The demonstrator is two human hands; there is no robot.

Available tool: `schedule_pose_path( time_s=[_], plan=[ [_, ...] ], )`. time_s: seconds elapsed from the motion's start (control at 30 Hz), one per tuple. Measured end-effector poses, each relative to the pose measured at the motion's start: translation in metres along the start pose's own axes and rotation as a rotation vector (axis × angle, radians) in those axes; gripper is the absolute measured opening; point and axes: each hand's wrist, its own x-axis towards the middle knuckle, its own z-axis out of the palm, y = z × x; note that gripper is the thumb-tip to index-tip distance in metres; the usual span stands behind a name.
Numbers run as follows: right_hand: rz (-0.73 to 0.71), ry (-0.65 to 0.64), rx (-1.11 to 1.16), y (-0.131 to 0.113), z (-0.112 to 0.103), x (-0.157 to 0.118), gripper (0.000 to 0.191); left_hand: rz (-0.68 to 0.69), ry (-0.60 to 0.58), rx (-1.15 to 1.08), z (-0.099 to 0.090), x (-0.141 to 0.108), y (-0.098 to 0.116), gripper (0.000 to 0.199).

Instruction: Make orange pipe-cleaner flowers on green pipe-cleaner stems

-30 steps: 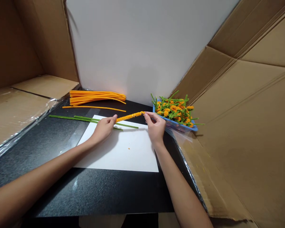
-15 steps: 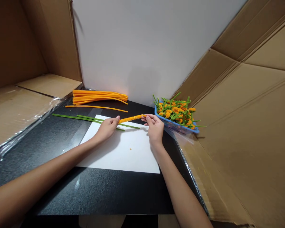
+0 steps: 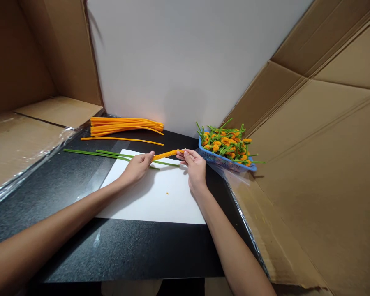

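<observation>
An orange pipe cleaner (image 3: pixel 165 155), coiled or bunched tightly along its length, stretches between my hands above a white sheet (image 3: pixel 160 201). My left hand (image 3: pixel 139 165) pinches its left end between thumb and fingers. At the other end, my right hand (image 3: pixel 195 163) grips it with thumb and fingertips; the exact tip is hidden there. Beneath and beyond the hands lie green pipe cleaners (image 3: pixel 89 153), partly over the sheet and partly covered by my left hand.
A bundle of orange pipe cleaners (image 3: pixel 123 125) lies at the back, with a single orange pipe cleaner (image 3: pixel 120 140) before it. To the right stands a blue basket (image 3: pixel 225 161) full of orange and green pipe-cleaner flowers. Cardboard walls (image 3: pixel 320 172) flank the black table (image 3: pixel 135 250).
My right hand has moved slightly left, closer to my left hand, and the orange coil between them looks shorter. The whole view has shifted a little.
</observation>
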Motion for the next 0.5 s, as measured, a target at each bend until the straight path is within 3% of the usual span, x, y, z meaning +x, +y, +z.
schedule_pose_path(
  time_s=[0.2,0.5],
  plan=[
    [-0.002,-0.026,-0.024,-0.001,0.002,-0.002,0.021,-0.001,-0.004,0.024,-0.001,0.002,-0.002,0.052],
    [-0.098,-0.017,-0.115,-0.012,-0.005,0.003,0.021,0.003,0.116,0.055,-0.006,0.004,-0.003,0.049]
  ],
)
